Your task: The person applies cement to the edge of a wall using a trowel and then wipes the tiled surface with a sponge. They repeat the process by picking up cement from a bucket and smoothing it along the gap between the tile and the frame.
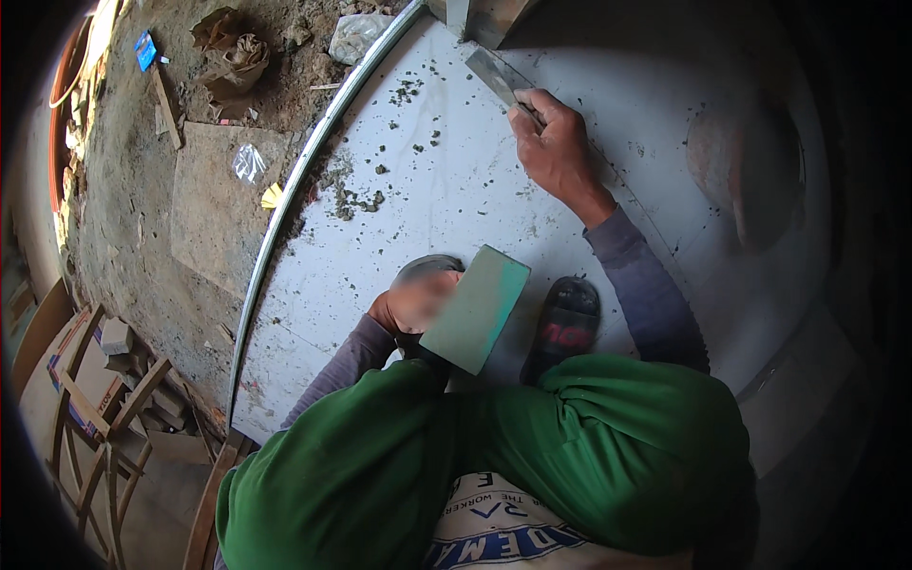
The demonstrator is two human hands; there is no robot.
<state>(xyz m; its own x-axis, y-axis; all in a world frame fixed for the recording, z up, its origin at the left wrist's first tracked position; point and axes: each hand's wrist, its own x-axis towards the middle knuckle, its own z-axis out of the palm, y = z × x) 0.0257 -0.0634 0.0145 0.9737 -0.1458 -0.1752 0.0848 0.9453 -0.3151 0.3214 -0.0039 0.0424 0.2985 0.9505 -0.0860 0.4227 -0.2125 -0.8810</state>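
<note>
My right hand (pixel 556 147) is closed around the handle of a metal trowel (pixel 494 78). Its flat grey blade points to the far left, close to the base of a post (pixel 458 17) on the pale tiled floor (pixel 475 171). Nearer to me, my left hand (pixel 418 302) is closed at the edge of a flat, four-sided plastering board (pixel 483 309). The board is grey-green with a turquoise strip along its right side. It tilts above the floor between my knees, and part of the hand is blurred. Dark mortar crumbs (pixel 356 199) lie scattered across the tiles.
A metal edging strip (pixel 285 204) curves along the tiles' left side. Beyond it, rough ground holds crumpled brown paper (pixel 233 71), a plastic wrapper (pixel 249 163) and a wooden stick (pixel 166 109). A wooden frame (pixel 109 427) stands at lower left. A round basin-like object (pixel 746 171) is at right.
</note>
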